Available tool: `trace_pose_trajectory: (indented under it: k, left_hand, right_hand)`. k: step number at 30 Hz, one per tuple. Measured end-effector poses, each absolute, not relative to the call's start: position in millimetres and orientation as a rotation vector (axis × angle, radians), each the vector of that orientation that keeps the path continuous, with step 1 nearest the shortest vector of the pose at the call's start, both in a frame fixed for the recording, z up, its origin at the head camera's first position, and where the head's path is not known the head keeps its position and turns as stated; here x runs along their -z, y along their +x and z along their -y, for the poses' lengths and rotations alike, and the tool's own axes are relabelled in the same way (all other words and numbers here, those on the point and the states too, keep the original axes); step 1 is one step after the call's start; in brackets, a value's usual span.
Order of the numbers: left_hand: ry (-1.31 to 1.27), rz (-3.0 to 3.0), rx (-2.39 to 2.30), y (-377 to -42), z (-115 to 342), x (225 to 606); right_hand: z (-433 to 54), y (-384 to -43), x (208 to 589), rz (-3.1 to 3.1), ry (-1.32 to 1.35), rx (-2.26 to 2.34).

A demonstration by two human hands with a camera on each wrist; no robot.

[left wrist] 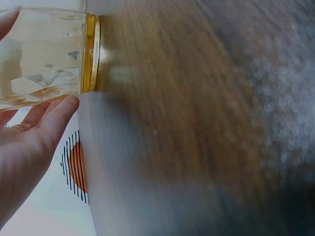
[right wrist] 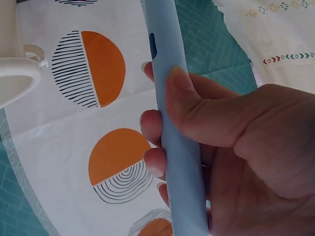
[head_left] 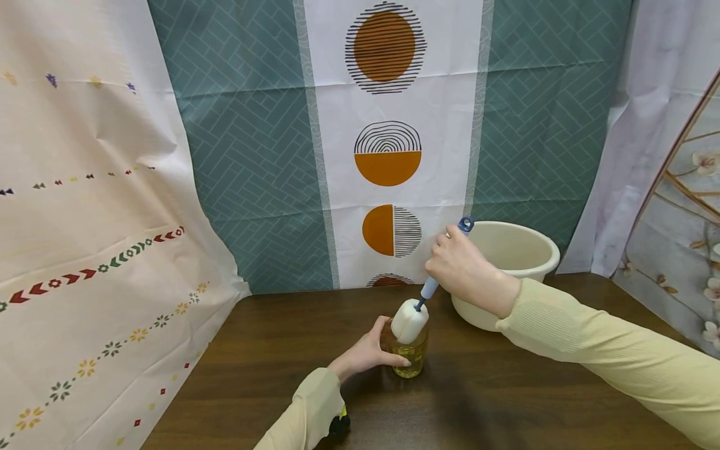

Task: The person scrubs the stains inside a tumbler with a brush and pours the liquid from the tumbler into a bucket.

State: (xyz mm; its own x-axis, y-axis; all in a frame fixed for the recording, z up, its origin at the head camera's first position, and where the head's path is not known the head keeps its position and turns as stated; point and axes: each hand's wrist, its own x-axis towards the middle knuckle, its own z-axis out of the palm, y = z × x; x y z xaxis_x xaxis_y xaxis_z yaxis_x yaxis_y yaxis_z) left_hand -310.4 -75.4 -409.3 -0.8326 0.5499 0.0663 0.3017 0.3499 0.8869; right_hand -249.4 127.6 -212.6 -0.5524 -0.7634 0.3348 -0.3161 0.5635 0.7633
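A clear amber glass stands upright on the table, faceted in the left wrist view. My left hand grips it from the left, thumb across its near side and fingers behind. My right hand holds a bottle brush by its light blue handle, fingers wrapped round it and thumb laid along it. The brush slants down to the left. Its white sponge head is at the glass's mouth, with the lower part appearing to be inside. How deep the sponge reaches is hard to tell.
A cream plastic basin stands at the back right, just behind my right forearm. The dark wooden table ends at a patterned curtain at the back. A pale embroidered cloth hangs along the left edge.
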Motion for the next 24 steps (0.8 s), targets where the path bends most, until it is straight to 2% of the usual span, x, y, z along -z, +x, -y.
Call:
trace_pose_trajectory:
  k: [24]
  left_hand:
    - [0.775, -2.398, -1.438, -313.8, 75.7, 414.0]
  right_hand:
    - [-131.8, -243.5, 209.8, 2.120, 0.888, 0.878]
